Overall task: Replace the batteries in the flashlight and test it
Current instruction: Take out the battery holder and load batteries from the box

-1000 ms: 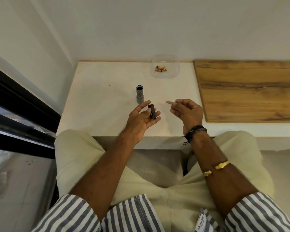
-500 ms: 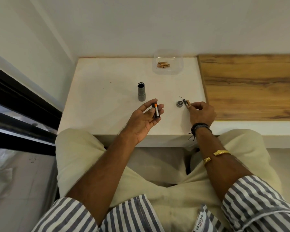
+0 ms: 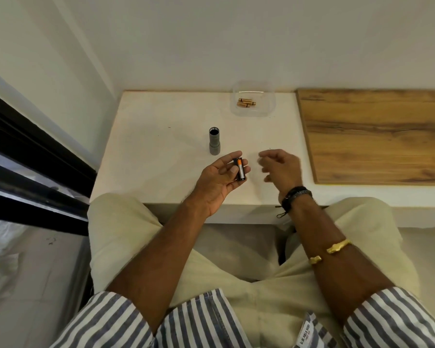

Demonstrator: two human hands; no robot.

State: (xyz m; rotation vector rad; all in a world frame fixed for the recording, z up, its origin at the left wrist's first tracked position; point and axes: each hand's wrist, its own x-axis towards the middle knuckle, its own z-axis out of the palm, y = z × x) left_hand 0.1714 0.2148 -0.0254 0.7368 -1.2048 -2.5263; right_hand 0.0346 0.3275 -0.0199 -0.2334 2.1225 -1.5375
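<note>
- The white table (image 3: 161, 136) carries a clear tray (image 3: 269, 106) of gold batteries (image 3: 246, 102) at its far edge.
- The grey flashlight body (image 3: 214, 144) stands upright, open end up, just beyond my left hand (image 3: 220, 178).
- My right hand (image 3: 281, 167) hovers loosely curled, holding nothing I can see.
- My left hand cradles a black-and-orange battery holder (image 3: 240, 169).

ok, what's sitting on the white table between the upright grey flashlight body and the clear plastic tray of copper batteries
Nothing. In the head view, the stretch of white table between the upright grey flashlight body and the clear plastic tray is bare.
</note>
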